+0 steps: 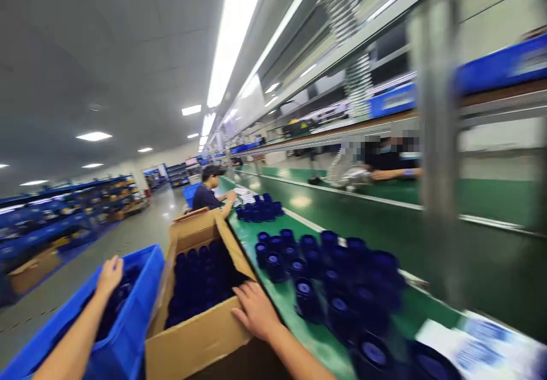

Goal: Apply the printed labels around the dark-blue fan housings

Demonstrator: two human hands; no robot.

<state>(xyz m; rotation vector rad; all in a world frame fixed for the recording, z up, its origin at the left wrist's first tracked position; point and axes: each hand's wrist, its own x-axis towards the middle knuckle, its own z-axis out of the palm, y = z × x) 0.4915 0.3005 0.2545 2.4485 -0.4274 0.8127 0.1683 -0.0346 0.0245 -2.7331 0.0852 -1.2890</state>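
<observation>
My left hand [109, 275] reaches into a blue plastic crate [128, 334] at the lower left, its fingers curled down among dark parts inside; what they hold is hidden. My right hand [256, 311] rests on the near right corner of an open cardboard box [200, 340], fingers bent over its rim. The box is full of dark blue cylindrical caps [200, 283]. Several more of the same blue caps [325, 277] stand on the green bench top to the right of my right hand.
A green conveyor belt [384, 215] runs away along the line. One seated person [207, 195] works further down beside another group of caps [258, 209]; another person's arm [395, 172] rests across the belt. Printed sheets [482, 346] lie bottom right. Blue shelving [55, 215] lines the left aisle.
</observation>
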